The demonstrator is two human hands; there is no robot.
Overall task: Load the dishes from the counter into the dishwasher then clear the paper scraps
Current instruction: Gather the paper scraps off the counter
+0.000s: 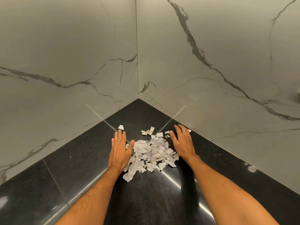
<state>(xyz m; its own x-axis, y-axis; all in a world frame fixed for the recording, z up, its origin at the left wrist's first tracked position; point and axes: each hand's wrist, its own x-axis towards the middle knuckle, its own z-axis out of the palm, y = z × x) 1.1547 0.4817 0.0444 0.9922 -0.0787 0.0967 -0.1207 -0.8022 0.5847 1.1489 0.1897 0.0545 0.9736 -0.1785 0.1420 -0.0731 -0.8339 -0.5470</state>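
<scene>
A heap of torn, crumpled white paper scraps [150,153] lies on the black polished counter [73,168] near its inner corner. My left hand [120,148] rests flat on the counter at the heap's left edge, fingers apart, thumb touching the paper. On the heap's right side my right hand [181,142] lies flat with spread fingers, holding nothing. A few loose scraps sit farther back: one single piece [121,127] beyond my left fingertips, and a small yellowish cluster [148,131] between the hands. No dishes or dishwasher are in view.
Two grey marble-veined walls [211,78] meet at the corner just behind the scraps and bound the counter on both sides. A tiny scrap [189,130] lies by the right wall. Bare black counter stretches toward me.
</scene>
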